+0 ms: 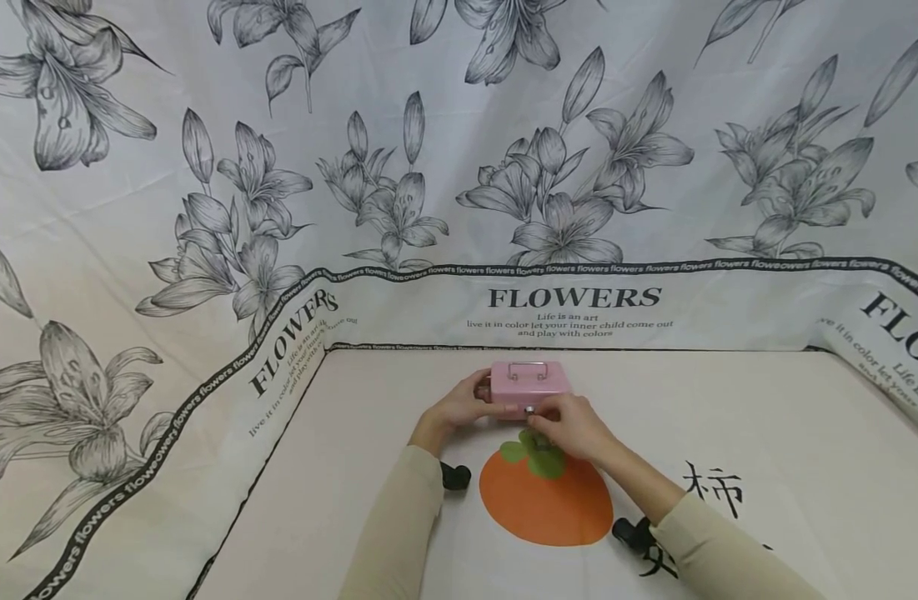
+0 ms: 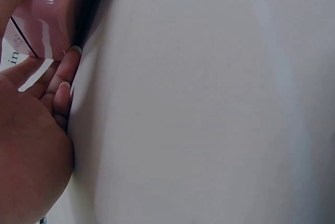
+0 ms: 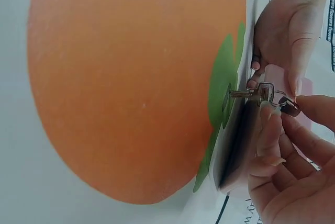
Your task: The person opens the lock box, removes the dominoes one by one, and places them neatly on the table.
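A small pink cash box (image 1: 529, 390) with a wire handle (image 1: 529, 367) on its lid stands toward the back of the table. My left hand (image 1: 459, 406) grips its left side, the thumb stretched along the front; in the left wrist view the fingers (image 2: 67, 69) curl against the box's lower edge. At the front face, my right hand (image 1: 574, 425) pinches a small silver key (image 3: 289, 107) between thumb and fingers. A second key (image 3: 241, 93) dangles from it on a ring. Whether the pinched key sits inside the lock is hidden by the fingers.
Below the box, the white tablecloth (image 1: 338, 500) carries a printed orange persimmon (image 1: 544, 508) with green leaves, and black characters (image 1: 714, 487) to the right. A flower-printed curtain (image 1: 398, 308) rises behind and at both sides. Black wrist devices (image 1: 456, 477) show at both sleeves.
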`<state>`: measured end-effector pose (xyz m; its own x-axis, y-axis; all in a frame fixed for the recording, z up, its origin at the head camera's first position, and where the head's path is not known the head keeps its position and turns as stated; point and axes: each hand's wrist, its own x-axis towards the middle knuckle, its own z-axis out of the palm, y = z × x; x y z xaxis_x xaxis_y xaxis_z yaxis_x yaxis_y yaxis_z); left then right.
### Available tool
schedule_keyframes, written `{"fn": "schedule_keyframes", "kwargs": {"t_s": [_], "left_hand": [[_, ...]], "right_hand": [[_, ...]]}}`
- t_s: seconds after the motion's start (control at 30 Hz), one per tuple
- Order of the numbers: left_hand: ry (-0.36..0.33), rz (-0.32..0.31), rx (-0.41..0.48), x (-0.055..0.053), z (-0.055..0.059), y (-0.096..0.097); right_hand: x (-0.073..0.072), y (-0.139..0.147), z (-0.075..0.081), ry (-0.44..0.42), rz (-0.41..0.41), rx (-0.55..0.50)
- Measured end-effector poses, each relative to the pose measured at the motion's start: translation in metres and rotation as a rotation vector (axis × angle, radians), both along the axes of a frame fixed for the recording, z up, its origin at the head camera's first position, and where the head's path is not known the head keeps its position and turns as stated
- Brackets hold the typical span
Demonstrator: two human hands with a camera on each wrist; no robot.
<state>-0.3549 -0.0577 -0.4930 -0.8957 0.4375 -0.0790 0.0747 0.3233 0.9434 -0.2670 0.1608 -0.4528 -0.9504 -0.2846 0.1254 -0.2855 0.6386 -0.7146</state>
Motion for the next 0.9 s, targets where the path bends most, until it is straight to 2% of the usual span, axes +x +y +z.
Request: {"fn": "schedule_keyframes", "kwargs": {"t_s": [0.33,0.5,0.6,0.8,0.9], "left_hand": [[-0.009,-0.014,0.016,0.0,-0.002,0.0],[-0.002,-0.011,0.013,-0.001,-0.003,0.0],[0.011,-0.008,0.013,-0.001,-0.004,0.001],[0.015,0.004,0.017,0.0,-0.005,0.001],[0.01,0.005,0.025,0.0,-0.004,0.002]], "right_hand": [[0.005,0.0,0.001,-0.219,-0.038,-0.222],[0.006,0.0,-0.001,-0.355,-0.067,-0.34],[0.006,-0.001,-0.005,-0.449,-0.09,-0.436],[0.005,-0.001,-0.01,-0.666,-0.07,-0.696],[0.005,-0.002,-0.01,-0.72,-0.076,-0.76]]}}
